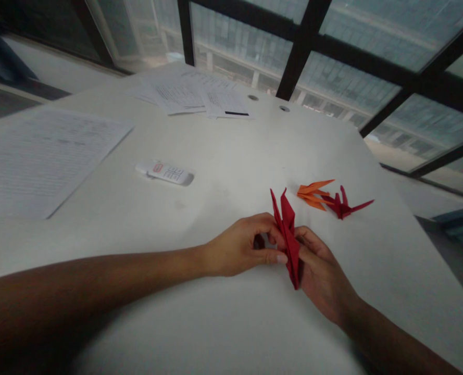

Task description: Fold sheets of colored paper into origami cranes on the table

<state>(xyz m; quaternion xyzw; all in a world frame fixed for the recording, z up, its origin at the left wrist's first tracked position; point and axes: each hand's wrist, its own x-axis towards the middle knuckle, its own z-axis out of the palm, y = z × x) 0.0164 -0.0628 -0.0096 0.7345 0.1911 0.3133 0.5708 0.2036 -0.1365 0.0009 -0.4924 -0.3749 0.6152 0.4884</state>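
Observation:
A folded red paper figure [289, 239] is held upright between my two hands, its two narrow points sticking up. My left hand [250, 244] pinches it from the left, thumb low and fingers curled. From the right, my right hand [321, 268] grips the same paper; part of its fingers is hidden behind the folds. Just beyond, on the white table, lie an orange folded paper [313, 195] and a dark red paper crane [342, 205], close against each other.
The white table [231, 323] spreads around my hands. A white remote-like object [169, 172] lies to the left. Large printed sheets [47, 156] cover the far left, with more papers [188, 94] at the back. Dark-framed windows [305, 49] stand behind the table.

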